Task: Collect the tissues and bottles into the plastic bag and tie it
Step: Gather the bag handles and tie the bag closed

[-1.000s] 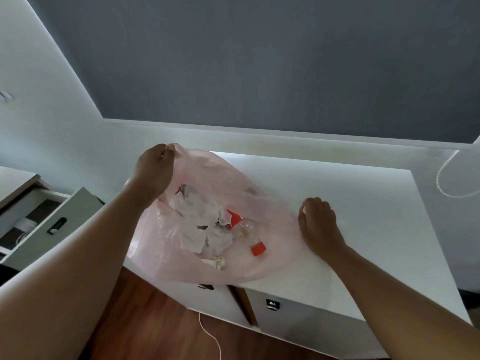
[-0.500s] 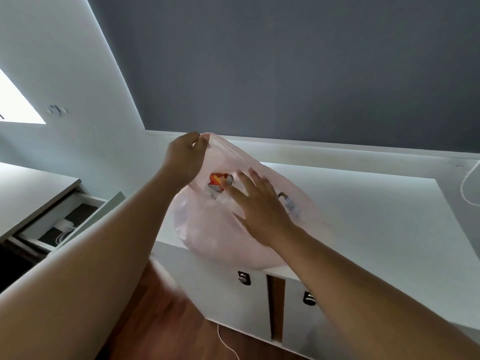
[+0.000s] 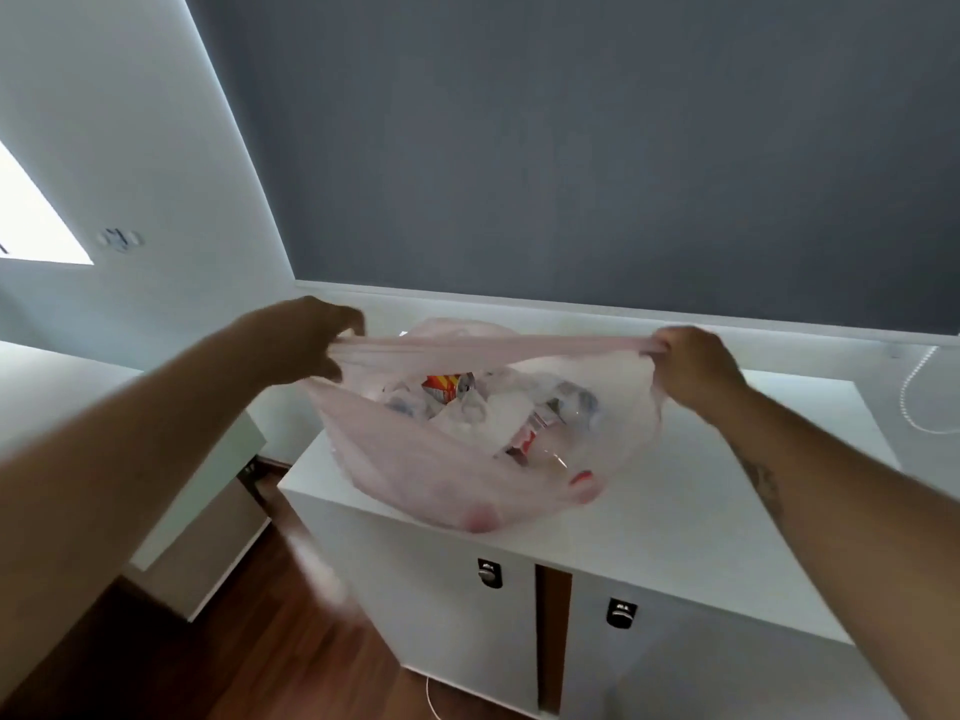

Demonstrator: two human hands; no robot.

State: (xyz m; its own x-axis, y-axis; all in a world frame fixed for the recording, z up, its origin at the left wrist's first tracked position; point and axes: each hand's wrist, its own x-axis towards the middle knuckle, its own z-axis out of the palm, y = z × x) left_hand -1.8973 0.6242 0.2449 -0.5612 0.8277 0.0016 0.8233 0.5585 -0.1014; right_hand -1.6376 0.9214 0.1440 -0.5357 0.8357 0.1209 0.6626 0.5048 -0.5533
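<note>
A translucent pink plastic bag (image 3: 415, 470) sits on the white cabinet top (image 3: 701, 511). White tissues (image 3: 498, 413) and clear bottles (image 3: 550, 449) with red labels and a red cap show through it. My left hand (image 3: 306, 340) grips the bag's rim at its left end. At the right end, my right hand (image 3: 691, 366) grips the same rim. The rim is stretched taut in a straight band between both hands, above the contents.
The cabinet stands against a grey wall, with two doors and dark latches (image 3: 488, 573) below. An open drawer unit (image 3: 208, 511) stands at the left over a wooden floor (image 3: 260, 641). A light strip cable (image 3: 914, 402) lies at the right.
My right hand left the bag's side and took hold of the rim's right end. Both hands pulled apart, stretching the rim taut. The view shifted left and nearer.
</note>
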